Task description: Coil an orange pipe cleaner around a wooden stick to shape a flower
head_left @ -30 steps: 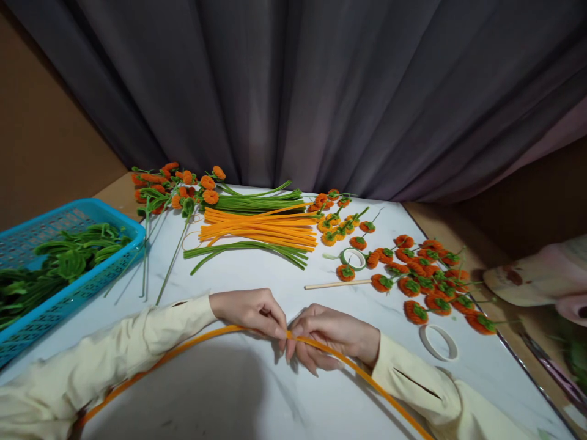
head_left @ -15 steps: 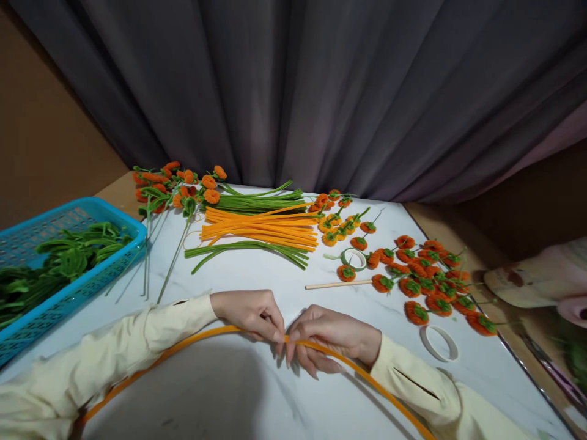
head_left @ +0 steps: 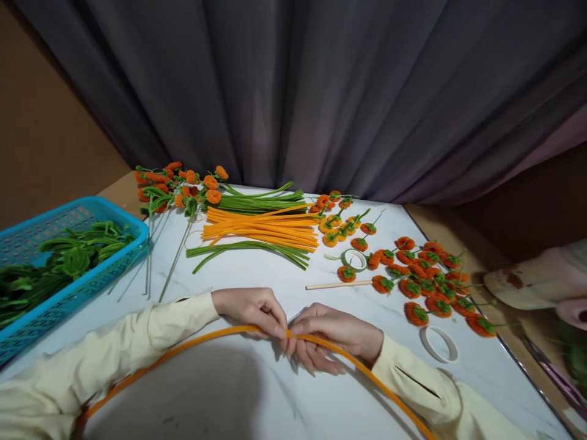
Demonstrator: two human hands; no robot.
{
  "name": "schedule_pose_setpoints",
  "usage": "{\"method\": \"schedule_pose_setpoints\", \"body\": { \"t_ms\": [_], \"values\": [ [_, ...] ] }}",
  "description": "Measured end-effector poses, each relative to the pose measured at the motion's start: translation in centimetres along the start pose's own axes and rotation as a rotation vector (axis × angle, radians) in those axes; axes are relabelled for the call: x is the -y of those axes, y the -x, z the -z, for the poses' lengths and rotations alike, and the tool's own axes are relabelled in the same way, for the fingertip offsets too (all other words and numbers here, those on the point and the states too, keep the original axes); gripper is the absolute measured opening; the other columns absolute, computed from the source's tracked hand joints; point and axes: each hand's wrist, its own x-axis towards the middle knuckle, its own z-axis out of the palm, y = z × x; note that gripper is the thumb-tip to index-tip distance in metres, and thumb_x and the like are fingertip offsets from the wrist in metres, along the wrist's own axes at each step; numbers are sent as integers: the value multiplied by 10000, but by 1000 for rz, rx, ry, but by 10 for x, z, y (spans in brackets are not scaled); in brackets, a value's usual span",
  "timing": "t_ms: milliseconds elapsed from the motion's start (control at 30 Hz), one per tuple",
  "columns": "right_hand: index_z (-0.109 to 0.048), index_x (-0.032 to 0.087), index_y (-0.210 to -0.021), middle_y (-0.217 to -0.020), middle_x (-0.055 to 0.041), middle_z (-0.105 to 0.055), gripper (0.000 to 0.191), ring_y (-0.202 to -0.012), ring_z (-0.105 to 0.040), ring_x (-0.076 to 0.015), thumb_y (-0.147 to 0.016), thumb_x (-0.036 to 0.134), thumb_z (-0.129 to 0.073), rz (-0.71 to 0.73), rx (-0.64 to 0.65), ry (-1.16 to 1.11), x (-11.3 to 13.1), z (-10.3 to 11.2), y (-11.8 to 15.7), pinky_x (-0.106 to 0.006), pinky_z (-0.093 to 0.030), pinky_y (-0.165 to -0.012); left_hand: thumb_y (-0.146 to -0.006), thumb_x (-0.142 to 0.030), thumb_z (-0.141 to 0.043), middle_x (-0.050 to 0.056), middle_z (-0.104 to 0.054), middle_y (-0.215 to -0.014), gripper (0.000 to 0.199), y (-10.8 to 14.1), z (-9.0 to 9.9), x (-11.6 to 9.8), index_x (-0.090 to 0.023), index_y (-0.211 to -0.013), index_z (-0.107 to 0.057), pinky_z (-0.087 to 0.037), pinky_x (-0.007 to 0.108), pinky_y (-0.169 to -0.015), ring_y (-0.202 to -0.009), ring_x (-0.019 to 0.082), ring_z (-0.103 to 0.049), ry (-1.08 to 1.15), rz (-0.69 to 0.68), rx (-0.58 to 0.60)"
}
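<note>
Near the front of the white table, my left hand and my right hand meet fingertip to fingertip. Both are closed in a pinch on an orange pipe cleaner strip that arches across the view, its two ends running down toward the bottom edge. Only a short bit of the strip shows between my fingertips. Beyond my hands lie a bundle of orange pipe cleaners and green pipe cleaners. A thin wooden stick rests behind my right hand.
A blue basket of green leaf pieces stands at left. Orange flowers on stems lie at back left. Small orange persimmon-like pieces are spread at right, near a green tape roll and a white tape roll. Scissors lie far right.
My fingertips have shifted very slightly upward and drawn closer together on the orange pipe cleaner. Both hands keep their pinch; the things on the table stay put.
</note>
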Motion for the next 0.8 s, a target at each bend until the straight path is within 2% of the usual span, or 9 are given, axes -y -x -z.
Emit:
{"method": "schedule_pose_setpoints", "body": {
  "t_ms": [67,133,200,233,300,333,433,633,800],
  "values": [
    [-608,80,-742,-542,-39,-598,367,-319,-472,-95,-803,423,-491,79,-185,154,9,-1,7,-189,-333,-287,-822,-244,-546,-23,-407,-456,215,1,2,0,-92,-859,-692,-272,217,-430,-393,70,-346,70,-15,10],
    [-596,104,-752,-532,-14,-568,387,-385,-483,-85,-828,459,-463,198,-459,412,20,1,16,-190,-386,-374,-821,-211,-534,-20,-410,-447,206,1,4,0,-90,-858,-697,-292,221,-443,-393,73,-358,126,-43,10],
    [-601,119,-740,-582,-22,-573,329,-476,-504,-94,-839,403,-468,301,-639,809,31,7,27,-201,-410,-454,-817,-196,-532,-12,-436,-445,205,1,6,1,-83,-859,-698,-305,219,-439,-390,75,-375,157,-64,-6],
    [-617,130,-777,-692,-43,-605,246,-595,-545,-116,-827,339,-496,365,-698,1031,34,10,32,-216,-437,-537,-818,-195,-530,-6,-456,-447,210,1,7,2,-78,-876,-695,-308,215,-431,-386,76,-387,159,-66,-13],
    [-623,154,-879,-864,-70,-606,150,-797,-560,-164,-803,215,-510,408,-720,1376,37,18,38,-258,-451,-665,-831,-205,-520,8,-506,-461,239,1,9,4,-69,-945,-680,-313,206,-408,-375,80,-418,153,-55,-24],
    [-616,166,-919,-915,-75,-595,171,-858,-550,-179,-790,164,-505,401,-721,1501,37,21,40,-273,-449,-699,-839,-213,-514,15,-531,-474,257,0,9,5,-66,-985,-666,-320,201,-400,-374,82,-438,148,-47,-30],
    [-595,187,-969,-908,-67,-581,249,-874,-541,-179,-796,80,-452,347,-709,1712,31,28,39,-285,-439,-726,-850,-241,-515,30,-577,-502,298,-2,10,7,-65,-1060,-633,-352,190,-399,-389,94,-491,155,-43,-40],
    [-587,156,-898,-783,-61,-562,189,-757,-541,-176,-803,74,-446,254,-725,1867,27,32,37,-272,-413,-648,-843,-283,-542,19,-571,-477,329,-3,7,4,-79,-1093,-608,-366,177,-389,-377,94,-492,201,-78,-44],
    [-546,164,-875,-795,-41,-555,203,-615,-524,-129,-773,41,-421,226,-763,1826,30,42,44,-226,-366,-517,-836,-279,-551,44,-608,-552,306,-5,9,5,-68,-1051,-605,-404,183,-419,-427,103,-537,210,-88,-47]
  ]
}}
